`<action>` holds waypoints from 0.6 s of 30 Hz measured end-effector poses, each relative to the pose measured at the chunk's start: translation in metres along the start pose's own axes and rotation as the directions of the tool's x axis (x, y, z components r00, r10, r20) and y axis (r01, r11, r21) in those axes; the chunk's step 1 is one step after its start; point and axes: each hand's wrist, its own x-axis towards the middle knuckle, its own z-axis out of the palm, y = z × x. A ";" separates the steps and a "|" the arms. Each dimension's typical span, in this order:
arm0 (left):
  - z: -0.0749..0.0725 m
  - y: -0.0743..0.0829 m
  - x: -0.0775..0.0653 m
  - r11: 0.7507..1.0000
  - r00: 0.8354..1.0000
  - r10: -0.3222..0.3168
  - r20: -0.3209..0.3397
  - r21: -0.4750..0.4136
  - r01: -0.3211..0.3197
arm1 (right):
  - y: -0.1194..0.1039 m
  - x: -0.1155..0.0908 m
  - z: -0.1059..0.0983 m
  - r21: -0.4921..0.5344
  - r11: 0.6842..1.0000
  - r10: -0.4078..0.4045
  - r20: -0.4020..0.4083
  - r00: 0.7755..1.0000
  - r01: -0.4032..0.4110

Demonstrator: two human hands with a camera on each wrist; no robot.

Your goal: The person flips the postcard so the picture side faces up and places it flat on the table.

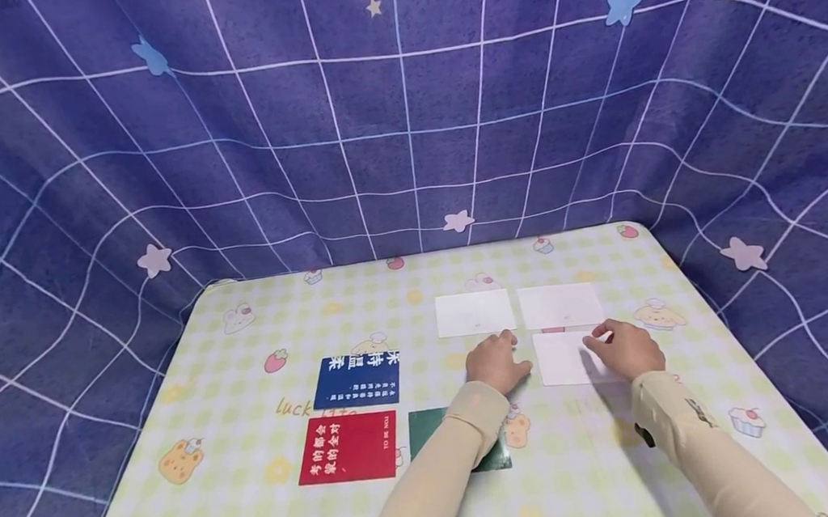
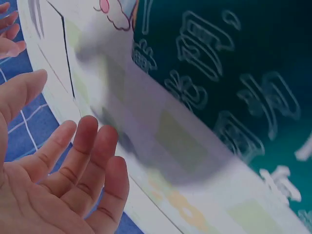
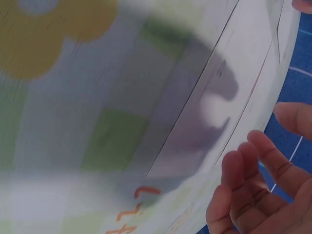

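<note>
In the head view, three white cards lie on the table: a back left card (image 1: 471, 312), a back right card (image 1: 558, 304) and a front card (image 1: 557, 361). My right hand (image 1: 631, 348) hovers by the front card's right side, thumb and fingers apart in the right wrist view, holding nothing. To that card's left, my left hand (image 1: 494, 364) spreads its fingers over the cloth, also holding nothing. A dark green card (image 2: 219, 73) with white lettering lies partly hidden beneath my left forearm.
A blue card (image 1: 358, 389) with white writing lies to the left, and a red card (image 1: 359, 449) sits in front of it. The checked, cartoon-printed tablecloth (image 1: 235, 402) covers the table. Behind it hangs a dark blue gridded curtain (image 1: 377, 164) with stars.
</note>
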 end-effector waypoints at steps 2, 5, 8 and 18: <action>0.004 0.003 0.001 1.000 1.000 0.005 0.014 0.000 -0.005 | 0.005 0.001 -0.001 0.000 1.000 -0.012 0.012 1.000 0.012; 0.008 0.005 0.003 1.000 1.000 0.012 0.027 0.004 -0.012 | 0.013 0.003 -0.002 0.000 1.000 -0.027 0.028 0.999 0.027; 0.011 0.008 0.005 1.000 0.999 0.019 0.040 0.016 -0.019 | 0.018 0.005 -0.004 -0.001 1.000 -0.028 0.043 0.999 0.028; 0.013 0.020 0.014 0.997 0.995 0.011 0.097 0.070 -0.018 | 0.030 0.006 -0.009 0.035 0.999 0.018 0.086 0.996 -0.021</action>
